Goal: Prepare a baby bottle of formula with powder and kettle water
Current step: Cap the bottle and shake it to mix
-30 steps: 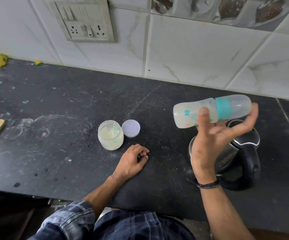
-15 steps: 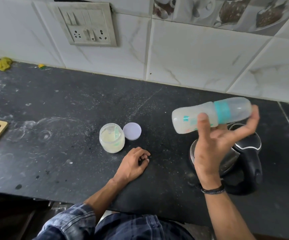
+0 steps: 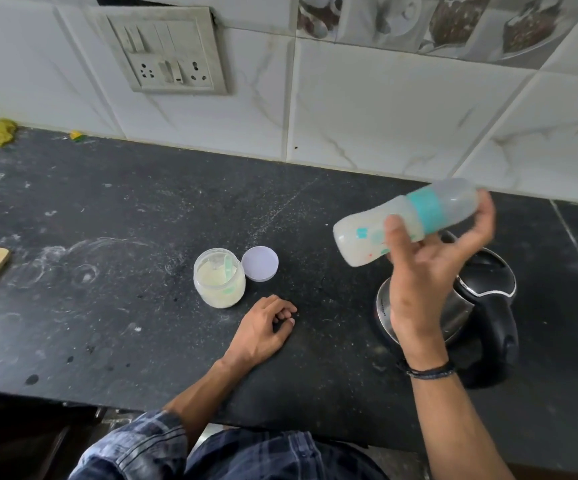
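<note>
The baby bottle (image 3: 363, 240) is held off the countertop (image 3: 107, 220), above the kettle (image 3: 488, 271), lying nearly level with its capped end raised toward the wall. The right hand (image 3: 426, 271) grips it: the thumb presses across the front of the body, the other fingers curl round the back, and one fingertip reaches the end of the cap. The left hand (image 3: 263, 327) rests on the countertop, fingers loosely curled, holding nothing. We judge the bottle to be light, stiff plastic, smooth and translucent, with milky liquid inside, a teal collar and a frosted dome cap. The waisted body offers the surest hold; the cap may pull off if gripped alone, and a wet wall would be slippery. The round powder jar (image 3: 220, 289) stands open just beside its flat lilac lid (image 3: 259, 263), with a pale green scoop (image 3: 228, 268) inside. The kettle has a polished steel wall and a black lid and handle. The countertop is dark matt stone, dusted with white specks.
</note>
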{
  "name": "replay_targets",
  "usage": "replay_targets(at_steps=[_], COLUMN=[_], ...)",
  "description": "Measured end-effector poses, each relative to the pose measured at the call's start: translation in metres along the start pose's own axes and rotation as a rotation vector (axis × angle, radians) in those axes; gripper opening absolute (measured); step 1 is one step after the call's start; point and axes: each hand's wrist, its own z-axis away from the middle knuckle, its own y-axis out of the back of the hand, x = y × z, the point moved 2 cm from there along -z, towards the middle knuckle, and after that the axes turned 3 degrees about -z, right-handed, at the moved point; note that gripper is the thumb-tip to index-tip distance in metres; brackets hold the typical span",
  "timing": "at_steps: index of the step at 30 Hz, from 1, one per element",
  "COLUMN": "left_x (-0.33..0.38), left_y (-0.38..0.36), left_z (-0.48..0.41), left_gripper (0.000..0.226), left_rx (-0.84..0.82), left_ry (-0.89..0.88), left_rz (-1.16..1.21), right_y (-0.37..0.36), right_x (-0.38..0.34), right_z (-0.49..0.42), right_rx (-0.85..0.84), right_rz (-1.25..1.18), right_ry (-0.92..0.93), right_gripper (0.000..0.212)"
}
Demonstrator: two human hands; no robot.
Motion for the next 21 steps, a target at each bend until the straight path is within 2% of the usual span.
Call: replay_targets(at_steps=[2, 5, 6, 10, 11, 15, 19, 21], left_x=[0.001, 0.001, 0.001, 0.001, 0.001, 0.002, 0.003, 0.003], left_y=[0.0, 0.001, 0.001, 0.001, 0.001, 0.002, 0.002, 0.002], left_z=[-0.001, 0.0, 0.0, 0.0, 0.0, 0.001, 0.0, 0.0], left_gripper=[0.016, 0.016, 0.016, 0.016, 0.016, 0.015, 0.015, 0.015], left_rx=[0.003, -0.003, -0.007, 0.001, 0.004, -0.003, 0.011, 0.013], left_ry=[0.005, -0.001, -0.005, -0.005, -0.005, -0.019, -0.011, -0.012], left_rz=[-0.003, -0.011, -0.01, -0.008, -0.008, -0.007, -0.005, -0.005], right_y=[0.003, 0.001, 0.001, 0.004, 0.005, 0.004, 0.005, 0.003], right_x=[0.0, -0.001, -0.003, -0.002, -0.002, -0.001, -0.004, -0.007], right_z=[-0.005, -0.008, -0.007, -0.007, -0.01, -0.01, -0.016, -0.022], right_rx=[0.035, -0.13, -0.137, 0.081, 0.071, -0.204, -0.056, -0.151], right_rz=[-0.015, 0.063, 0.06, -0.054, -0.045, 0.069, -0.02, 0.044], right_ry=[-0.009, -0.035, -0.025, -0.022, -0.052, -0.142, -0.142, -0.152], right_gripper=[0.088, 0.086, 0.086, 0.09, 0.091, 0.089, 0.088, 0.089])
